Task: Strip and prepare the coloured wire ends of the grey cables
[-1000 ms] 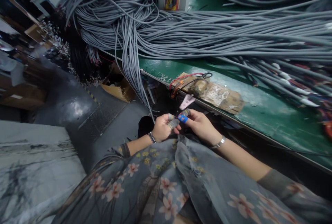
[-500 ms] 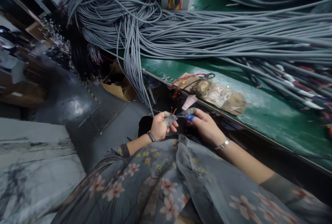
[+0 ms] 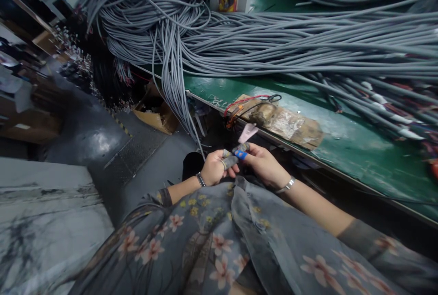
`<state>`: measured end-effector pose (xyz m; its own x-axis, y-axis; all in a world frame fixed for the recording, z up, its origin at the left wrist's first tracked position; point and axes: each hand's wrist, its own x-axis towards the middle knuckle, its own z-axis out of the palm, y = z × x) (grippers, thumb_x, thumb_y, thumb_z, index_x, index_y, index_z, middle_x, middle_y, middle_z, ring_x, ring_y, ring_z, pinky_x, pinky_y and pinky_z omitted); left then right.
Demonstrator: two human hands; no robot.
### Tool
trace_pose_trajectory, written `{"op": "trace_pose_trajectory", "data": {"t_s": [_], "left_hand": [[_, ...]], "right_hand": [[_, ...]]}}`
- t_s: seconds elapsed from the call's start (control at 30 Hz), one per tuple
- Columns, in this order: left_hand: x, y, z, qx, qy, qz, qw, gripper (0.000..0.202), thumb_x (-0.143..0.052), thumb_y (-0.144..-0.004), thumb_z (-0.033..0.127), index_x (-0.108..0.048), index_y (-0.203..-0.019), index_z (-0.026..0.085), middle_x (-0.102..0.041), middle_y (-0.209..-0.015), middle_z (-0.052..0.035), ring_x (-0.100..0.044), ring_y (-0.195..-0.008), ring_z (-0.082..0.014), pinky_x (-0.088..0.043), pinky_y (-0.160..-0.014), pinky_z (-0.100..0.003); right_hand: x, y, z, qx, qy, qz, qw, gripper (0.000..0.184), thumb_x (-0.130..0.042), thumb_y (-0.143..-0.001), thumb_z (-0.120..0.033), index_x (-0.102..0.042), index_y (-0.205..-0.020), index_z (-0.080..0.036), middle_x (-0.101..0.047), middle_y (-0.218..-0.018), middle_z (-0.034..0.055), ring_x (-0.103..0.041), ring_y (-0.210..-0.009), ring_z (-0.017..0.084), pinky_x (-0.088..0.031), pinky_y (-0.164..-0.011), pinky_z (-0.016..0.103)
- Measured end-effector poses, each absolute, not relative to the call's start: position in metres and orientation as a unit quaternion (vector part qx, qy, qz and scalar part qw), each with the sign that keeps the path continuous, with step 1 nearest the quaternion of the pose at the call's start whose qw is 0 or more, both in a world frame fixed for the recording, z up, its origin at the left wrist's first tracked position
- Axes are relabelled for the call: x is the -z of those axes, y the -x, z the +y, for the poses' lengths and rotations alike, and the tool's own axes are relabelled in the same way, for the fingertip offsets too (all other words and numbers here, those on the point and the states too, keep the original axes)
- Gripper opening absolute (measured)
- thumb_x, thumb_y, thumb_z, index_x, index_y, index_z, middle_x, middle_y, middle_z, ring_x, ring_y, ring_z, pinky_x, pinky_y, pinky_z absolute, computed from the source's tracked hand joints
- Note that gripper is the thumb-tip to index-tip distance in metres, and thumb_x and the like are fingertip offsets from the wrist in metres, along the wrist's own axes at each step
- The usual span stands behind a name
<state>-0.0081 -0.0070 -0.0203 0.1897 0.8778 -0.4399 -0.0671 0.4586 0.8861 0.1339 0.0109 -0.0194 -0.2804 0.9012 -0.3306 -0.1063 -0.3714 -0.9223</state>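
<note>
The hands have closed up again. Half a second ago they were drawn apart with thin wires stretched between them; now the fingertips meet and the wires are hidden in the pinch.

Nearest is a grey floral garment (image 3: pixel 222 240) over the lap, soft and creased. Above it the left hand (image 3: pixel 212 170) curls in, with a dark watch (image 3: pixel 200 179) on its wrist. Its thumb and forefinger wear grey finger sleeves (image 3: pixel 229 162) and press together. The right hand (image 3: pixel 263 166), with a metal bracelet (image 3: pixel 286 185), comes in from the other side. A blue sleeve (image 3: pixel 240 154) on one fingertip is clamped against the left hand's tips. Both hands seem shut on the same small wire ends, held over the lap just short of the bench edge.

A pale pink tag (image 3: pixel 247 133) hangs just beyond the fingers. Past it is the green bench (image 3: pixel 345 153), scuffed and dull. On it lies a crumpled brown wrapper (image 3: pixel 287 122), glossy with tape, with red and black leads (image 3: pixel 241 101) looped across its near end.

Farther back, smooth round grey cables (image 3: pixel 290 44) lie in one long thick mass along the bench. A sheaf of them (image 3: pixel 175 90) spills over the edge toward a cardboard box (image 3: pixel 153 119) on the floor. Some at the right show white-banded ends (image 3: pixel 376 99). Judging by that heap, one end is in hand and a great many lengths wait — how many are finished I cannot tell.
</note>
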Motion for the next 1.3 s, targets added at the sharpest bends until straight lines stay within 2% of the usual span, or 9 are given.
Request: {"op": "trace_pose_trajectory", "data": {"t_s": [0.13, 0.3, 0.43, 0.57, 0.63, 0.8, 0.97, 1.17, 1.3], "left_hand": [[0.024, 0.008, -0.006, -0.366, -0.376, 0.524, 0.671, 0.043, -0.068, -0.066, 0.055, -0.05, -0.06, 0.016, -0.06, -0.051, -0.001, -0.049, -0.037, -0.0068, -0.025, -0.034, -0.018], [0.021, 0.009, -0.005, -0.302, -0.412, 0.504, 0.696, 0.04, -0.073, -0.062, 0.049, -0.052, -0.06, 0.015, -0.059, -0.049, -0.0004, -0.049, -0.037, -0.0069, -0.027, -0.035, -0.018], [0.02, 0.011, -0.006, -0.343, -0.391, 0.513, 0.683, 0.043, -0.073, -0.06, 0.052, -0.052, -0.06, 0.015, -0.06, -0.051, 0.0, -0.05, -0.037, -0.0069, -0.025, -0.034, -0.017], [0.021, 0.011, -0.006, -0.371, -0.36, 0.527, 0.674, 0.045, -0.072, -0.057, 0.055, -0.051, -0.061, 0.016, -0.058, -0.049, 0.0013, -0.052, -0.036, -0.0079, -0.024, -0.033, -0.017], [0.02, 0.01, -0.005, -0.37, -0.358, 0.527, 0.676, 0.045, -0.073, -0.056, 0.055, -0.05, -0.061, 0.016, -0.058, -0.049, 0.0016, -0.051, -0.036, -0.0078, -0.024, -0.033, -0.017], [0.019, 0.009, -0.004, -0.361, -0.368, 0.532, 0.672, 0.043, -0.07, -0.061, 0.054, -0.05, -0.06, 0.016, -0.058, -0.05, 0.0011, -0.05, -0.036, -0.0069, -0.025, -0.033, -0.017], [0.019, 0.009, -0.005, -0.336, -0.385, 0.52, 0.684, 0.044, -0.071, -0.061, 0.054, -0.051, -0.059, 0.016, -0.057, -0.048, 0.0011, -0.05, -0.037, -0.0071, -0.028, -0.035, -0.017], [0.019, 0.009, -0.005, -0.346, -0.374, 0.505, 0.697, 0.047, -0.073, -0.057, 0.056, -0.051, -0.058, 0.016, -0.057, -0.047, -0.0001, -0.048, -0.035, -0.0073, -0.025, -0.033, -0.017], [0.023, 0.01, -0.005, -0.359, -0.356, 0.495, 0.706, 0.049, -0.073, -0.055, 0.057, -0.048, -0.058, 0.016, -0.057, -0.047, -0.0003, -0.049, -0.035, -0.0079, -0.024, -0.033, -0.018]], "right_hand": [[0.023, -0.13, 0.009, -0.681, 0.481, -0.391, 0.39, 0.039, -0.078, -0.056, -0.05, -0.054, -0.065, -0.021, -0.05, -0.054, -0.0046, -0.041, -0.048, 0.009, -0.034, -0.05, 0.026], [0.023, -0.126, 0.012, -0.671, 0.497, -0.366, 0.411, 0.039, -0.078, -0.054, -0.049, -0.053, -0.063, -0.02, -0.053, -0.057, -0.0039, -0.044, -0.051, 0.01, -0.037, -0.051, 0.025], [0.019, -0.133, 0.015, -0.685, 0.49, -0.287, 0.456, 0.041, -0.081, -0.051, -0.048, -0.052, -0.062, -0.021, -0.049, -0.056, -0.0055, -0.042, -0.051, 0.009, -0.039, -0.051, 0.024], [0.017, -0.141, 0.011, -0.751, 0.441, -0.295, 0.393, 0.043, -0.08, -0.053, -0.051, -0.061, -0.078, -0.022, -0.06, -0.074, 0.0001, -0.053, -0.062, 0.013, -0.046, -0.06, 0.029], [0.017, -0.142, 0.009, -0.743, 0.445, -0.335, 0.371, 0.043, -0.079, -0.055, -0.05, -0.061, -0.08, -0.021, -0.059, -0.071, -0.0005, -0.052, -0.06, 0.013, -0.045, -0.059, 0.029], [0.017, -0.139, 0.008, -0.671, 0.475, -0.436, 0.366, 0.038, -0.078, -0.058, -0.05, -0.058, -0.072, -0.02, -0.054, -0.062, -0.0028, -0.045, -0.053, 0.01, -0.038, -0.054, 0.027], [0.018, -0.137, 0.008, -0.65, 0.482, -0.445, 0.384, 0.039, -0.078, -0.058, -0.052, -0.059, -0.067, -0.019, -0.056, -0.062, -0.0021, -0.047, -0.055, 0.011, -0.04, -0.056, 0.027], [0.019, -0.136, 0.01, -0.679, 0.466, -0.422, 0.379, 0.04, -0.079, -0.056, -0.053, -0.062, -0.068, -0.019, -0.06, -0.064, -0.0009, -0.05, -0.056, 0.011, -0.042, -0.057, 0.027], [0.02, -0.135, 0.011, -0.718, 0.463, -0.359, 0.375, 0.042, -0.085, -0.048, -0.049, -0.064, -0.067, -0.017, -0.058, -0.059, -0.0026, -0.047, -0.052, 0.008, -0.04, -0.053, 0.025]]}}
